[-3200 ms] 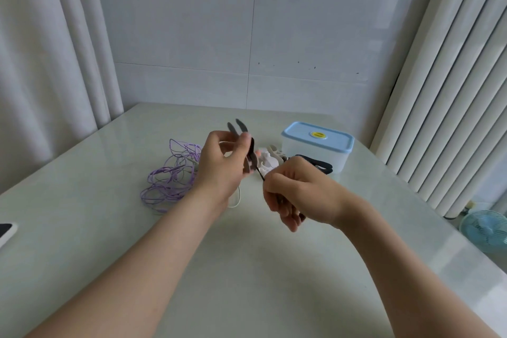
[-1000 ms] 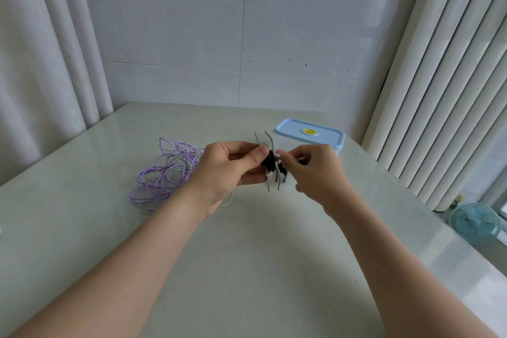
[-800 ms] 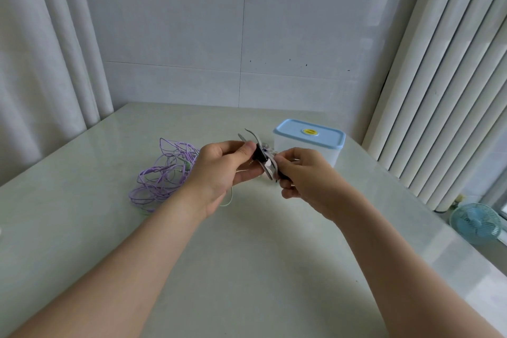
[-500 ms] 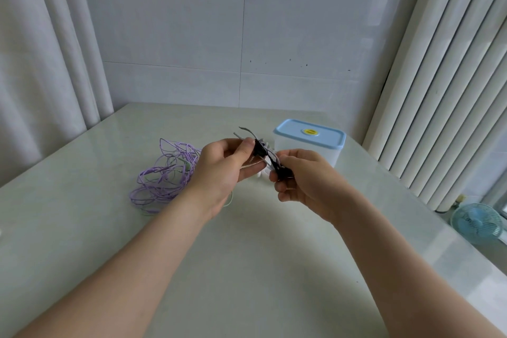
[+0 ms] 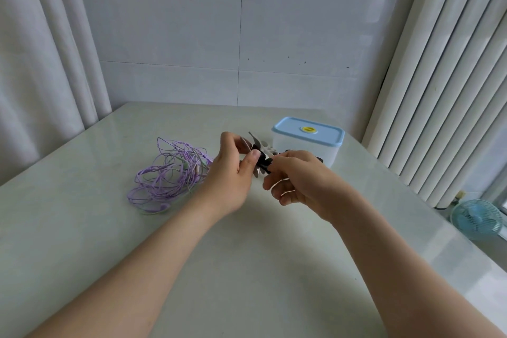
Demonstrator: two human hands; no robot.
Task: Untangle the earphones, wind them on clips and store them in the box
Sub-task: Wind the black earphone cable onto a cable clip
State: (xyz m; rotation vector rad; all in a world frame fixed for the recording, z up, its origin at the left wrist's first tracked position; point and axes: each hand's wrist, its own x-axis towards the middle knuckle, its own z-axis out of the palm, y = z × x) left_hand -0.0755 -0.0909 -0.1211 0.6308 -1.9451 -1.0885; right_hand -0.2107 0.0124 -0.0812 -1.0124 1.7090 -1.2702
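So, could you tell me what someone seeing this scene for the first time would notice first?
Most likely the two hands close together above the middle of the table: the left hand and right hand both pinch the black clips between them. Next comes the loose tangle of purple earphones, lying on the table just left of the left hand. Behind the right hand stands the box, its blue lid on.

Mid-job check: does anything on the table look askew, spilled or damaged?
Nothing spilled or damaged. The purple earphones lie in a tangled heap on the table, not yet wound. The box stands upright, blue lid on. The left hand and right hand pinch black clips.
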